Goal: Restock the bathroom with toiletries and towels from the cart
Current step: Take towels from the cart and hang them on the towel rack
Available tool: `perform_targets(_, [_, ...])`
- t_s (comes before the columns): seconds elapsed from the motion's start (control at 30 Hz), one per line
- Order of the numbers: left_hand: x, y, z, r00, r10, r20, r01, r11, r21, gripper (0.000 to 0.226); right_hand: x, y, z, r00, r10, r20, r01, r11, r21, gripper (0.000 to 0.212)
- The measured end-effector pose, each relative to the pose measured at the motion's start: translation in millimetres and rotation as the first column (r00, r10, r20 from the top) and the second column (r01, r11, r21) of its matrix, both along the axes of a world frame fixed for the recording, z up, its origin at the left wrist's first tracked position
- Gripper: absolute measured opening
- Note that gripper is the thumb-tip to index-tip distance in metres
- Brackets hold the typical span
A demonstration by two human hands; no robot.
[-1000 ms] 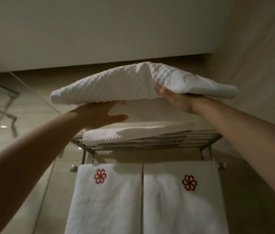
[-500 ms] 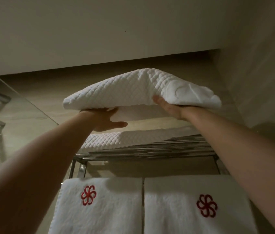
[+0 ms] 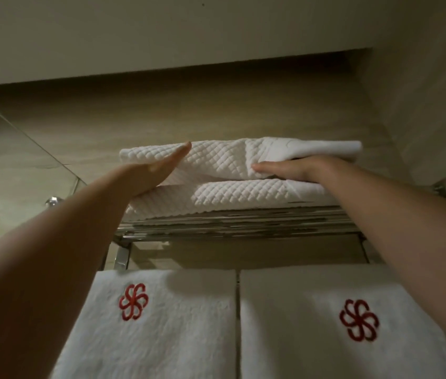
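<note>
Towels were going onto the rack: the quilted folded towel [image 3: 216, 160], held aloft a second earlier, now lay on a second folded towel [image 3: 243, 194] atop the chrome shelf [image 3: 230, 227]. The left hand [image 3: 161, 170] pressed flat and open against its front; the right hand [image 3: 284, 169] lay tucked beneath its right end. Only squaring seemed left. Two monogrammed towels [image 3: 161, 324] hung below.

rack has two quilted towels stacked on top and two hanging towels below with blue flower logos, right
Not quite. The logos are red, not blue, as the head view shows. The rest holds: two quilted towels, upper on lower, are stacked on the rack, and two towels hang below, left and right.
</note>
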State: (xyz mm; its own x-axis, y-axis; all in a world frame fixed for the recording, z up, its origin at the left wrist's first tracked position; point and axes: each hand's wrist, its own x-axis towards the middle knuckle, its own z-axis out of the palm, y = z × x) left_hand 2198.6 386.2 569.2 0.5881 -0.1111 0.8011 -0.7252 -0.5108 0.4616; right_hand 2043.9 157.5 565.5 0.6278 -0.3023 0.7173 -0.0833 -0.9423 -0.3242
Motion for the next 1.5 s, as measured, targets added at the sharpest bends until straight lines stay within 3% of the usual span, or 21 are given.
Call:
perform_targets(0.13, [-16.3,-6.1,-2.8,0.99,-0.089,-0.112,0.076,0.99,-0.116,0.115,1.1,0.3,0.4,0.998,0.057,-0.026,-0.057,0.998,-0.014,0.082])
perform_targets(0.27, [-16.2,-16.6,1.4,0.97,-0.243,0.005,0.238,0.946,-0.218,0.052,0.0,-1.6,2.0,0.995,0.087,-0.043,-0.087,0.996,-0.015,0.077])
perform_targets(0.37, [-12.0,-17.4,0.8,0.966,-0.25,0.071,0.26,0.93,-0.26,0.04,3.2,1.2,8.4,0.998,0.023,-0.065,-0.023,1.0,-0.003,0.081])
perform_targets(0.5, [-12.3,-13.7,-2.8,0.972,-0.173,0.157,0.211,0.938,-0.274,0.042,11.1,11.7,18.9,0.983,0.011,-0.183,0.0,0.998,0.06,0.07])
perform_targets(0.73, [-16.6,-15.6,-11.9,0.957,-0.221,0.186,0.275,0.895,-0.351,0.052,31.0,11.4,30.6,0.995,0.057,-0.082,-0.048,0.992,0.114,0.078])
perform_targets(0.97, [-21.8,-11.1,-19.0,0.943,-0.23,0.239,0.311,0.864,-0.396,0.057,56.9,-1.8,49.1,0.956,0.245,0.162,-0.276,0.94,0.203,0.135])
perform_targets(1.07, [-21.9,-11.6,-24.2,0.957,-0.221,0.189,0.274,0.903,-0.33,0.058,45.8,6.8,35.1,0.985,0.168,0.026,-0.17,0.971,0.17,0.108])
perform_targets(1.17, [-19.2,-14.2,-31.6,0.99,-0.038,0.133,0.065,0.978,-0.2,0.051,33.8,5.5,22.2,0.979,0.098,-0.177,-0.081,0.992,0.1,0.07])
perform_targets(1.23, [-21.1,-16.8,-36.0,0.987,0.05,0.155,-0.019,0.981,-0.194,0.051,20.3,4.5,14.8,0.971,0.144,-0.189,-0.123,0.985,0.121,0.053])
perform_targets(1.3, [-24.9,-17.4,-38.6,0.987,0.073,0.141,-0.039,0.973,-0.227,0.056,7.0,-1.6,15.5,0.963,0.262,-0.064,-0.232,0.926,0.296,0.067])
perform_targets(1.4, [-28.7,-16.2,-36.9,0.993,0.07,0.096,-0.046,0.971,-0.236,0.062,1.1,-23.6,21.2,0.896,0.366,0.253,-0.445,0.71,0.546,0.091])
perform_targets(1.5, [-31.9,-18.2,-35.2,0.992,0.099,0.075,-0.076,0.962,-0.261,0.065,-10.2,-36.0,20.1,0.814,0.319,0.485,-0.58,0.492,0.649,0.077])
